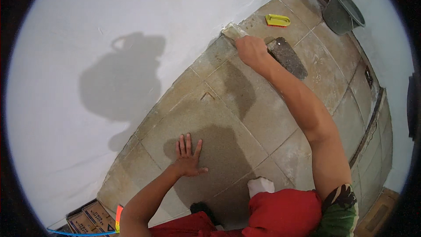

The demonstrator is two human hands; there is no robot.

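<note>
My left hand point(187, 163) lies open on the tiled floor point(258, 123), its fingers spread and nothing held. Farther off, my right hand point(252, 50) is closed round a pale, flat-looking piece point(233, 30), whose kind I cannot make out. That piece meets the floor's edge at the foot of the white wall point(184, 13). Beside the right wrist is a dark, rough rectangular block point(288, 58). Beyond it sits a yellow-handled scrub brush point(277, 19) with red bristles facing down.
A grey bucket point(340, 15) stands in the far right corner. Along the right runs a raised edge point(368, 134). Printed cardboard boxes point(90, 219) sit at lower left, near an orange-and-yellow object point(118, 217) and a blue cord point(79, 232). My knees are low in view.
</note>
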